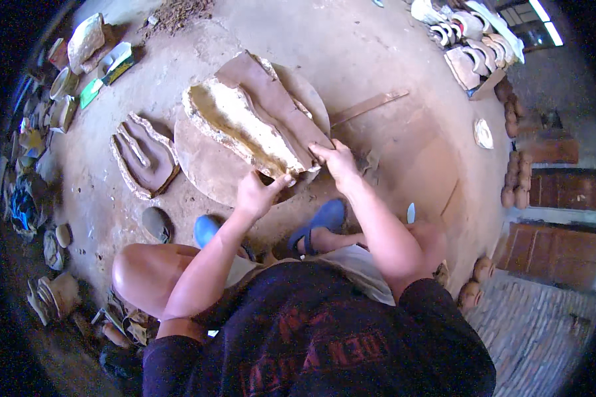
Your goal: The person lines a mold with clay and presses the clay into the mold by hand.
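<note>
A long mould (235, 126), white and crusted on its open trough, lies on a round board (198, 169) in front of me. A brown clay strip (258, 92) runs along its right side. My left hand (261, 195) grips the near end of the mould, thumb on the pale rim. My right hand (334, 159) is closed on the near right end of the clay strip, thumb on top. To the left lies a smaller U-shaped mould (159, 162) with brown clay inside and a pale rim.
A wooden stick (371, 106) lies right of the board, a grey stone (155, 223) near my left sandal (208, 231). Curved pieces (477, 59) are stacked back right, with round brown objects (520, 172) along the right. Boxes and blocks (86, 43) stand at left.
</note>
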A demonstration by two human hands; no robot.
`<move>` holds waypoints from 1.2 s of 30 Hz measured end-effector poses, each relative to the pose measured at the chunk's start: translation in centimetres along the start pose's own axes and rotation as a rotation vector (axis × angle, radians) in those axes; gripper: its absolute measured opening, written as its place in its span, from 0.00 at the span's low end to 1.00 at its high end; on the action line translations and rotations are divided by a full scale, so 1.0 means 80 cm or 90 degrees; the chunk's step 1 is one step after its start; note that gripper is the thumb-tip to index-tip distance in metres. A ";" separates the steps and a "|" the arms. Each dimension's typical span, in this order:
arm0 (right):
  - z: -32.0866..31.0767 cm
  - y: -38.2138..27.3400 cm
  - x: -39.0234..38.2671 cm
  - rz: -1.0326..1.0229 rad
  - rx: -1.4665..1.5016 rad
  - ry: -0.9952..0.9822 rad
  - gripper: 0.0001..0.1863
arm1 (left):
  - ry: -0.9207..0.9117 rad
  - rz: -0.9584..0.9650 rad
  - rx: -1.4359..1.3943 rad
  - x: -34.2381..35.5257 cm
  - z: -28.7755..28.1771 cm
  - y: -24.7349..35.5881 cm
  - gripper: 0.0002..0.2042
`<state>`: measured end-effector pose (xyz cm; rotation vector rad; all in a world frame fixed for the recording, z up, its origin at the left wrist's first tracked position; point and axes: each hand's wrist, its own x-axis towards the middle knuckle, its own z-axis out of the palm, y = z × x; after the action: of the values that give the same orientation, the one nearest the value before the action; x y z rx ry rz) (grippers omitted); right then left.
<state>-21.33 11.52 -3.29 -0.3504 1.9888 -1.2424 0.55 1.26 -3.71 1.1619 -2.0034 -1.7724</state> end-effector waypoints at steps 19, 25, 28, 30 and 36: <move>0.005 -0.091 0.069 -0.106 -0.570 0.083 0.38 | 0.462 0.108 0.440 0.052 -0.077 -0.057 0.50; 0.028 -0.124 0.078 -0.056 -0.569 0.007 0.32 | 0.444 0.117 0.435 0.053 -0.078 -0.052 0.50; 0.047 -0.131 0.075 -0.068 -0.655 0.014 0.31 | 0.446 0.115 0.442 0.046 -0.081 -0.057 0.49; 0.041 -0.117 0.094 -0.096 -0.722 0.031 0.32 | 0.451 0.112 0.457 0.050 -0.080 -0.056 0.49; 0.040 -0.125 0.090 -0.050 -0.482 -0.092 0.34 | 0.446 0.132 0.428 0.050 -0.082 -0.048 0.50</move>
<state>-25.44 0.38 1.25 -0.8600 2.2635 -0.4372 3.61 -6.12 -6.90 1.4069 -2.1565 -0.4519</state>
